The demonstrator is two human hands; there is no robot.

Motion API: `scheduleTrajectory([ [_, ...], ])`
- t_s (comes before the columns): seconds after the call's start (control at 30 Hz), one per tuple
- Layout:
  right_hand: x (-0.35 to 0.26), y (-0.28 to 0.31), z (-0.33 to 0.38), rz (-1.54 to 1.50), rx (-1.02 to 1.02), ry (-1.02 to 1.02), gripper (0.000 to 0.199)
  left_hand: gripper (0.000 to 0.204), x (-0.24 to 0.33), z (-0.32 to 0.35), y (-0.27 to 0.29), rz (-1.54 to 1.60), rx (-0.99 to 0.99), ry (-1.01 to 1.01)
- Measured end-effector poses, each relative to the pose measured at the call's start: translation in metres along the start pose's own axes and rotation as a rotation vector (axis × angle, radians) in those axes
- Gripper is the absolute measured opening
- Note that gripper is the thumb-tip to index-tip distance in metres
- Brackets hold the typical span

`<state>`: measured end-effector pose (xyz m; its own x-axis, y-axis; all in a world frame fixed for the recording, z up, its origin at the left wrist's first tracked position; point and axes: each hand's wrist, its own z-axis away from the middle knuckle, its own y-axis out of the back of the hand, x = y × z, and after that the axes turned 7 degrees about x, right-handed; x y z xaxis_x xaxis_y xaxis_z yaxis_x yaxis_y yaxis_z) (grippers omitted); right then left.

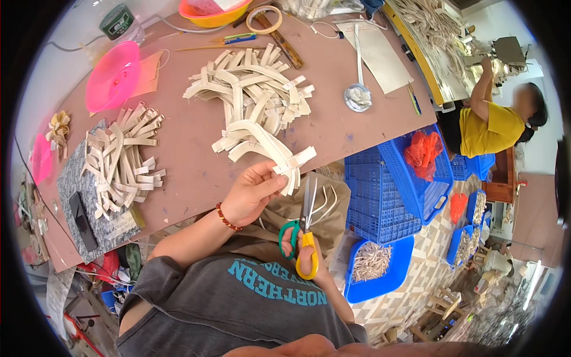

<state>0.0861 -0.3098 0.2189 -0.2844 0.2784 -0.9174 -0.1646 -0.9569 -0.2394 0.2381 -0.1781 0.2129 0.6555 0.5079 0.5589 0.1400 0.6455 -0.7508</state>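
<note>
My left hand (253, 189), with a beaded bracelet at its wrist, pinches the near end of a bundle of off-white fabric strips (257, 132) at the table's front edge. In my right hand (306, 260) is a pair of scissors (306, 221) with one green and one yellow handle. Their blades point away from me, slightly parted, just right of the bundle's end and apart from it. Behind the bundle lies a larger heap of similar strips (238, 83). A second pile of strips (122, 157) rests at the left, partly on a grey mottled slab.
The brown table (190, 157) carries a pink bowl (113, 77), a tape roll (264, 21) and a long-handled ladle (357, 97). Blue crates (380, 208) stand at its right, with a blue tray (380, 285) of small pieces on the floor. A person in yellow (492, 128) works beyond.
</note>
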Motion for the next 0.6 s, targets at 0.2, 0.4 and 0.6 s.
scheduleTrajectory([
  [0.2,0.011,0.001,0.001,0.102,-0.030,0.039,0.063,0.019,-0.008,-0.001,-0.021,-0.115,0.137,-0.203],
  [0.4,0.011,-0.004,-0.002,0.158,-0.003,0.053,0.061,0.016,-0.013,0.007,-0.025,-0.137,0.163,-0.247],
  [0.6,0.018,-0.001,-0.001,0.146,-0.041,0.080,0.061,0.018,-0.016,0.014,-0.023,-0.130,0.151,-0.249],
])
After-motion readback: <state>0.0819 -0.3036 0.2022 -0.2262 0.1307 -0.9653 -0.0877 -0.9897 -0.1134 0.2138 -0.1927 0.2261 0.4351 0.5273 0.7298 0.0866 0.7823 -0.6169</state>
